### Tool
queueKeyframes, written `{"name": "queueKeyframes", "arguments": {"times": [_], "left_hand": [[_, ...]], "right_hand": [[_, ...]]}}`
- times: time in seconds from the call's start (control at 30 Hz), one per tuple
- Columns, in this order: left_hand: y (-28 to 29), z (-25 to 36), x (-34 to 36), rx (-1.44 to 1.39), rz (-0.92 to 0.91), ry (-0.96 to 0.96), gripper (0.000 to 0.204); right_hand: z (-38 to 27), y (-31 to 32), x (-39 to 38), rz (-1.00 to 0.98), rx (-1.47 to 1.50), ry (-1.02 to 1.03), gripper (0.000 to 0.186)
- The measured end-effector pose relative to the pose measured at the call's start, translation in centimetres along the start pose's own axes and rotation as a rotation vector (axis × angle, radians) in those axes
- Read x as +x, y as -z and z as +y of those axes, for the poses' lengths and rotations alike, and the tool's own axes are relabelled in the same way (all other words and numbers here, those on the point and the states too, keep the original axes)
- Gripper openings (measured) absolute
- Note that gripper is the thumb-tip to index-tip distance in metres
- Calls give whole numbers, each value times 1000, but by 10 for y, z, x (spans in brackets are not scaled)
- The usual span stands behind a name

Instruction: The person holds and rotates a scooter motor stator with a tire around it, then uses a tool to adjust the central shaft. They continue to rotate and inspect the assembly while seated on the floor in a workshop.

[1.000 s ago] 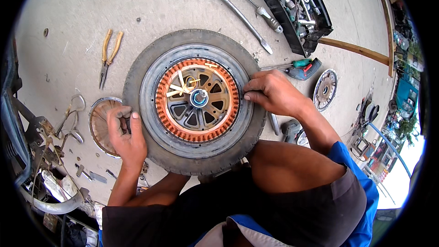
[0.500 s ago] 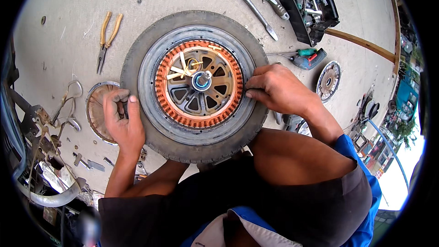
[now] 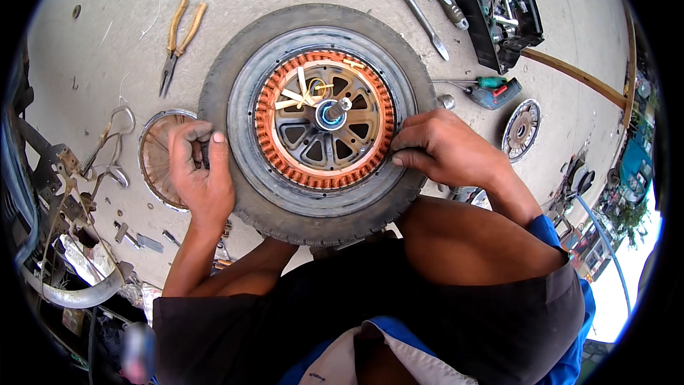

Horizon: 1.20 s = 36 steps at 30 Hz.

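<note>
A wheel with a black tyre (image 3: pixel 235 207) lies flat before me, its hub open. Inside sits a ring of copper windings (image 3: pixel 265 150) around a spoked metal centre with an upright axle (image 3: pixel 342 105). Pale strips and a thin yellow wire (image 3: pixel 288 105) lie on the spokes. My left hand (image 3: pixel 201 171) is by the tyre's left side, fingers curled towards the thumb; a small dark thing seems to be between them. My right hand (image 3: pixel 452 146) reaches over the right side, its fingertips pinched together at the rim beside the windings; whatever they hold is hidden.
Left of the tyre lies a round brownish cover (image 3: pixel 160 153), with pliers (image 3: pixel 177 50) beyond it. A pry bar (image 3: pixel 413 11), a screwdriver (image 3: pixel 449 7) and a black toolbox (image 3: pixel 470 21) are at the far right. Nearer lie a power drill (image 3: pixel 495 96) and another round cover (image 3: pixel 522 128).
The whole view has shifted slightly. My right fingertips have moved a little nearer along the rim, still pinched. My left hand keeps its place beside the tyre.
</note>
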<state>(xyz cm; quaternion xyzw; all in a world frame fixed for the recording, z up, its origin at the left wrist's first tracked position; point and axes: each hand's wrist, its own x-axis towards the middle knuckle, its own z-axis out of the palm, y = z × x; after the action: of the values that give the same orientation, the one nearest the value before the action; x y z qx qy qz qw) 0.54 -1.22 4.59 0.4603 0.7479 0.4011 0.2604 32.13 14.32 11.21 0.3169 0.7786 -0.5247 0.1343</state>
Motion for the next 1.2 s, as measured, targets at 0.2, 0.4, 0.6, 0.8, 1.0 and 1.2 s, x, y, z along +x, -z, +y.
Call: {"name": "queueKeyframes", "arguments": {"times": [0.2,0.4,0.6,0.8,1.0,1.2], "left_hand": [[1,0,0,0,3,-8,10],[2,-3,-1,-36,3,20,8],[6,-3,0,-82,-8,37,9],[7,-10,-2,-195,37,55,10],[13,-13,0,-243,83,79,10],[17,-16,2,-238,104,100,13]], "right_hand": [[8,6,-3,47,202,-39,15],[14,17,-6,122,423,-162,21],[19,27,-8,197,564,-242,23],[35,28,-5,433,566,-272,33],[35,27,-2,504,603,-317,30],[38,26,1,553,655,-341,30]]}}
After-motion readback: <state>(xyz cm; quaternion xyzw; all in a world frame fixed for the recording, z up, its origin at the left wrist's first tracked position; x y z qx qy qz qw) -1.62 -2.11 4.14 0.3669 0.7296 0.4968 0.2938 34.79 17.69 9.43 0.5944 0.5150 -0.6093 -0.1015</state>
